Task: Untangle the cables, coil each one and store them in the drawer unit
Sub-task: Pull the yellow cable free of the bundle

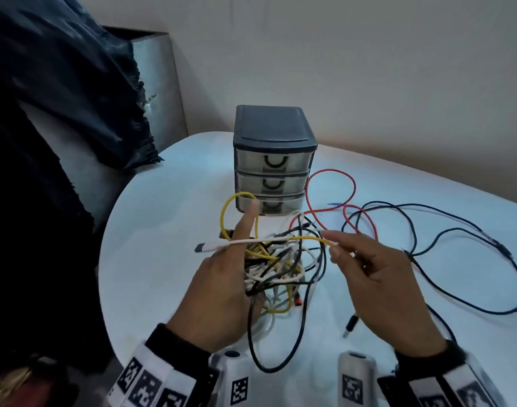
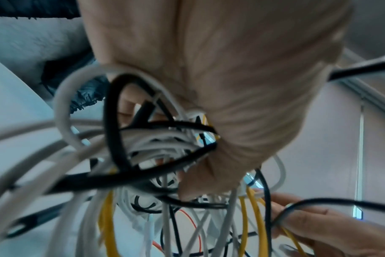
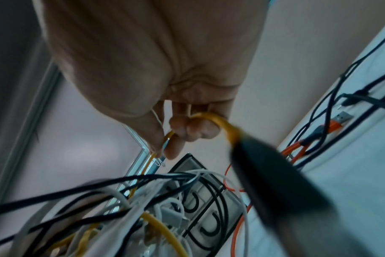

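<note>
A tangle of white, black and yellow cables hangs just above the white table, in front of a small grey drawer unit with all three drawers closed. My left hand holds the tangle with its lower fingers curled, index finger straight up. A white cable with a USB plug lies across that finger. My right hand pinches a yellow cable stretched out from the tangle. In the right wrist view the yellow cable runs through the curled fingers of the right hand.
A red cable loops on the table right of the drawers. A long dark blue cable sprawls to the far right. A black plug dangles under my right hand. Dark cloth and a metal bin stand left.
</note>
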Action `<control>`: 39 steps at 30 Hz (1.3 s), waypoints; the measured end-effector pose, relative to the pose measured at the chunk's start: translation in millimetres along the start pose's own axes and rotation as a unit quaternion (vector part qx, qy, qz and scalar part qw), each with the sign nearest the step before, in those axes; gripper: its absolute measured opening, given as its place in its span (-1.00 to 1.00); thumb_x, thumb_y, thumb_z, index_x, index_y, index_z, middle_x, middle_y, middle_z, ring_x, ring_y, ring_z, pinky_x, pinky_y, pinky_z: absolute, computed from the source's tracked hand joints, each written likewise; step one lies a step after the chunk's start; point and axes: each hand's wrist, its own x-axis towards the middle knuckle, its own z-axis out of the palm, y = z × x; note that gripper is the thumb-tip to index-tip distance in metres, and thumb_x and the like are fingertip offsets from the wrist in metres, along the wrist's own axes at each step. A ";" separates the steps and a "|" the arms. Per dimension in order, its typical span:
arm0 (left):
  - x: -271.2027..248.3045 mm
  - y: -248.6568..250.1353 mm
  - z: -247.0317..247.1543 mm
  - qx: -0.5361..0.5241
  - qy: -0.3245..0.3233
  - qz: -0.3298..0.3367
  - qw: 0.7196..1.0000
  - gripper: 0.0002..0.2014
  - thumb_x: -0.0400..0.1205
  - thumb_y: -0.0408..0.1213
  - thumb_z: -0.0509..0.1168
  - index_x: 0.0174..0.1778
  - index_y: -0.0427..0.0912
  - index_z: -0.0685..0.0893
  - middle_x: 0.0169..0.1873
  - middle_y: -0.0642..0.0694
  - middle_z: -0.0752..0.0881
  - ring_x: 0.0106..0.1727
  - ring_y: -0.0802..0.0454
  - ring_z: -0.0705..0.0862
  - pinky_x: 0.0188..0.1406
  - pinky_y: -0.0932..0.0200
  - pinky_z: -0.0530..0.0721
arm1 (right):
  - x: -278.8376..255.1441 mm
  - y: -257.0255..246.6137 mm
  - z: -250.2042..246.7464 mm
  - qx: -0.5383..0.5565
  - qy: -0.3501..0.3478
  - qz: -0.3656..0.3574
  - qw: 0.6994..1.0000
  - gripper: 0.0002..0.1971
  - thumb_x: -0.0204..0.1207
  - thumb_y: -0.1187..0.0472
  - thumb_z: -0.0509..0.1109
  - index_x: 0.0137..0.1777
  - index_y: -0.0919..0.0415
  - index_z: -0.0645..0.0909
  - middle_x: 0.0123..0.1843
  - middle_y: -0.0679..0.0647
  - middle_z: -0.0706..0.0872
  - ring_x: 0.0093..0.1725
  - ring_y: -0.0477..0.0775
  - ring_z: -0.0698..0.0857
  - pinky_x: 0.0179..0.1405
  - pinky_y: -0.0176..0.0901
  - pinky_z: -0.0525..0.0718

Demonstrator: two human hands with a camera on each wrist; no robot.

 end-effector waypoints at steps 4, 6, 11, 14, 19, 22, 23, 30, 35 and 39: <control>1.2 5.7 -1.0 0.038 0.001 -0.001 0.999 0.11 0.31 -0.13 0.46 0.67 0.42 -0.10 -0.24 0.15 0.70 -0.18 0.12 0.61 -0.10 0.15 0.61 | 0.2 6.3 5.2 -0.034 -0.018 -0.024 0.999 -0.73 0.60 0.30 0.41 0.06 -0.12 0.78 -0.17 -0.37 0.71 -0.24 -0.26 0.63 -0.30 -0.56 0.45; 1.0 7.1 -1.0 0.044 0.008 -0.012 0.999 0.05 0.30 -0.04 0.46 0.64 0.48 0.01 -0.30 0.25 0.58 -0.18 0.24 0.52 -0.09 0.27 0.48 | 0.3 7.7 5.4 -0.058 -0.022 -0.042 0.997 -0.74 0.60 0.28 0.41 0.06 -0.13 0.79 -0.24 -0.31 0.67 -0.28 -0.16 0.60 -0.34 -0.52 0.43; 1.5 12.4 -0.2 0.078 0.007 0.000 0.997 -0.16 0.31 0.05 0.42 0.53 0.44 0.25 0.05 0.33 0.71 0.09 0.28 0.61 0.33 -0.01 0.49 | 0.5 0.0 9.1 -0.148 -0.019 -0.109 0.983 -0.78 0.61 0.22 0.42 0.08 -0.14 0.79 -0.26 -0.20 0.60 -0.23 -0.18 0.61 -0.30 -0.45 0.49; 2.7 11.9 3.1 0.060 0.008 0.025 0.998 -0.24 0.32 -0.03 0.43 0.48 0.36 0.39 0.18 0.26 0.69 0.23 0.19 0.66 0.28 -0.06 0.59 | -1.7 -7.6 19.4 -0.184 -0.021 -0.141 0.973 -0.79 0.59 0.18 0.37 0.07 -0.11 0.78 -0.23 -0.19 0.60 -0.24 -0.15 0.62 -0.32 -0.15 0.63; 1.8 8.9 6.5 -0.022 -0.007 -0.004 1.000 -0.35 0.34 -0.01 0.46 0.40 0.26 0.54 0.18 0.26 0.72 0.21 0.27 0.70 0.21 0.11 0.68 | -1.6 -10.9 27.2 -0.159 -0.049 -0.119 0.979 -0.80 0.64 0.15 0.34 0.15 -0.08 0.75 -0.17 -0.21 0.60 -0.21 -0.16 0.60 -0.24 -0.25 0.59; 7.4 4.0 5.7 -0.101 0.086 -0.064 0.989 -0.59 0.42 -0.26 0.57 0.13 0.16 0.69 -0.03 0.32 0.79 0.02 0.36 0.75 0.04 0.30 0.70 | 2.7 -10.6 14.3 -0.070 -0.043 -0.039 0.996 -0.73 0.59 0.08 0.42 0.27 -0.13 0.68 0.04 -0.30 0.71 0.06 -0.22 0.69 -0.01 -0.41 0.61; 10.5 1.2 5.0 -0.151 0.138 -0.094 0.974 -0.63 0.44 -0.39 0.58 0.04 0.10 0.71 -0.11 0.31 0.81 -0.08 0.36 0.77 -0.06 0.38 0.68 | 4.0 -10.7 8.2 -0.046 -0.010 -0.027 0.999 -0.74 0.57 0.08 0.44 0.25 -0.12 0.69 0.07 -0.31 0.74 0.11 -0.23 0.70 0.08 -0.44 0.60; 18.4 -16.6 -20.0 -0.682 0.161 -0.284 0.654 -0.65 0.57 -0.17 0.32 0.24 -0.18 0.78 0.10 -0.17 0.81 -0.03 -0.07 0.78 -0.15 0.07 0.80 | -3.8 -5.1 -4.3 0.096 0.124 0.050 0.986 -0.85 0.56 0.21 0.46 -0.18 -0.06 0.77 -0.16 -0.08 0.84 -0.08 -0.03 0.79 0.03 -0.02 0.74; 3.9 -29.7 -8.4 -0.813 0.124 -0.231 0.519 -0.66 0.33 -0.23 0.58 0.00 -0.25 0.83 0.06 -0.25 0.80 -0.03 -0.27 0.80 -0.07 -0.19 0.77 | -22.2 -3.9 25.4 0.116 0.051 0.095 0.987 -0.80 0.53 0.31 0.49 -0.22 -0.03 0.78 -0.26 -0.10 0.83 -0.22 -0.12 0.77 -0.19 -0.18 0.74; 1.7 -19.2 2.3 -0.831 0.114 -0.255 0.481 -0.68 0.64 -0.12 0.15 -0.02 -0.17 0.78 0.02 -0.22 0.76 -0.11 -0.24 0.73 0.00 -0.11 0.67 | -34.2 -17.9 52.0 0.111 -0.002 0.045 0.993 -0.77 0.47 0.38 0.54 -0.22 -0.02 0.79 -0.30 -0.14 0.80 -0.36 -0.16 0.70 -0.42 -0.37 0.60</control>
